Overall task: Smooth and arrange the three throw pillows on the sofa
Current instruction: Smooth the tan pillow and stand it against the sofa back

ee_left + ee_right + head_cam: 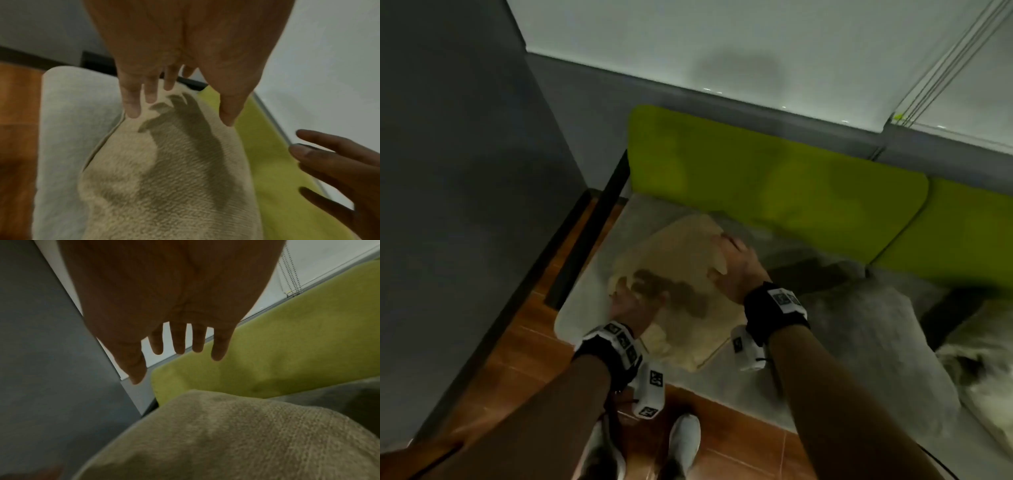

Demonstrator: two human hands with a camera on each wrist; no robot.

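A beige knitted throw pillow (681, 274) lies flat on the left end of the grey sofa seat (589, 274). My left hand (635, 298) rests on its near left part, fingers straight and spread, with the tips touching the fabric (179, 113). My right hand (736, 263) is over the pillow's far right corner with straight, spread fingers (176, 344); whether it touches the pillow (226, 434) I cannot tell. A grey pillow (859, 329) lies to the right on the seat. At the far right edge lies a pale fluffy pillow (983, 363).
Lime-green back cushions (774, 185) stand along the rear of the sofa, under a white wall. A dark grey wall (465, 171) is close on the left. Wooden floor (524, 346) runs beside and in front of the seat, and my white shoes (685, 442) stand on it.
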